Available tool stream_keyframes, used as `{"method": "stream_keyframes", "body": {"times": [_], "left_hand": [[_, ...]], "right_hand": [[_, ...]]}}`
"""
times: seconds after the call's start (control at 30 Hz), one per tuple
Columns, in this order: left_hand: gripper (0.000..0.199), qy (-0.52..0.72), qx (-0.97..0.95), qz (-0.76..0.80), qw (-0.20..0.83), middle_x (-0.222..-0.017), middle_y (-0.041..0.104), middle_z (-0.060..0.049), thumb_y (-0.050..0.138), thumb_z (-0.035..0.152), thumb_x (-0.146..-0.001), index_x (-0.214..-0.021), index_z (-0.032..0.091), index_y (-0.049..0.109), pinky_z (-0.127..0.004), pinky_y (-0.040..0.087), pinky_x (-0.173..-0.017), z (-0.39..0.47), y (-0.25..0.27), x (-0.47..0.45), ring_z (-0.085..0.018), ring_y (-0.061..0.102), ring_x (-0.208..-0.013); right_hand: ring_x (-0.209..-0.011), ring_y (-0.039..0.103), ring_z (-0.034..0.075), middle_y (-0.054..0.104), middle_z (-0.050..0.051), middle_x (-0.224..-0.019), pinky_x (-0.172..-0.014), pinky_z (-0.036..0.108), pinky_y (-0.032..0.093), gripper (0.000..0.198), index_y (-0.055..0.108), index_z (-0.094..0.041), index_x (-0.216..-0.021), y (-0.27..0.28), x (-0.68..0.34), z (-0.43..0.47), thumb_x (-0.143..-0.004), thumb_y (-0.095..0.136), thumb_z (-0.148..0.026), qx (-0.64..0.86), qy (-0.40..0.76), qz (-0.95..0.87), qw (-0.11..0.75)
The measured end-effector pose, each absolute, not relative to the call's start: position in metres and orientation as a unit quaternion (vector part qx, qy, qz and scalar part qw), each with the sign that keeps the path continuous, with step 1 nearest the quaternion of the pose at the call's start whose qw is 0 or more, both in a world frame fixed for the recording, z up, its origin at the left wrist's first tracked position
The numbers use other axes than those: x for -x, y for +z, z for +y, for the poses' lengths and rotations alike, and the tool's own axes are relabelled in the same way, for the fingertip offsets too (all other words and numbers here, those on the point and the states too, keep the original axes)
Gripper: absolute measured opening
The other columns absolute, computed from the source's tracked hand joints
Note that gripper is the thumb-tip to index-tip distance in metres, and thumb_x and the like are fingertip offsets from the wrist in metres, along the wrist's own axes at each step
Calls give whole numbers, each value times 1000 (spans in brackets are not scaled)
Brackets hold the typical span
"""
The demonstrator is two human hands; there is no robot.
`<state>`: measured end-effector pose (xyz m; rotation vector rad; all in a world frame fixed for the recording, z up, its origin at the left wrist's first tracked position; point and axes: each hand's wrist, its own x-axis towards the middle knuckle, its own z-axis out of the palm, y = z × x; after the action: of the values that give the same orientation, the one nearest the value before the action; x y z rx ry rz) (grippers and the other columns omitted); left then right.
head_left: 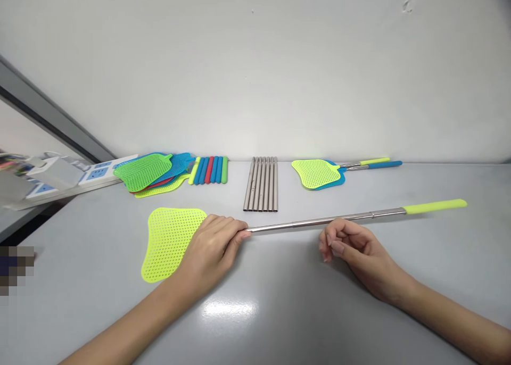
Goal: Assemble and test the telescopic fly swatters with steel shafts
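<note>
A yellow-green fly swatter lies lengthwise across the grey table, its perforated head [171,242] at the left and its yellow-green handle [435,206] at the right. Its silver telescopic rod [311,223] is drawn out long between them. My left hand [213,245] is closed around the neck where the rod meets the head, hiding that joint. Just below the middle of the rod is my right hand [355,253], palm turned inward and fingers loosely curled. Nothing shows between its fingers, and it seems apart from the rod.
At the back left lie stacked swatter heads [146,172] beside a row of coloured handle sleeves [208,171]. Several metal rods [261,184] sit at the centre back. Two complete swatters [317,174] rest at the right. A white power strip [99,171] stands at the left edge.
</note>
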<state>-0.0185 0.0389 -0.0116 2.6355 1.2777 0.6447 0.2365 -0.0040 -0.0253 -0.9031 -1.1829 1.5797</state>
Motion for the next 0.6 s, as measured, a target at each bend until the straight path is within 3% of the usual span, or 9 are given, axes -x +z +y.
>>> {"method": "stream_keyframes", "body": {"times": [0.6], "left_hand": [[14, 175, -884, 421, 104, -70, 56, 1, 40, 25, -82, -81, 19, 53, -30, 33, -68, 39, -14, 16, -13, 45, -67]], "right_hand": [[-52, 42, 7, 47, -3, -60, -55, 22, 34, 12, 50, -19, -71, -20, -233, -8, -80, 48, -26, 414, 614, -472, 477]]}}
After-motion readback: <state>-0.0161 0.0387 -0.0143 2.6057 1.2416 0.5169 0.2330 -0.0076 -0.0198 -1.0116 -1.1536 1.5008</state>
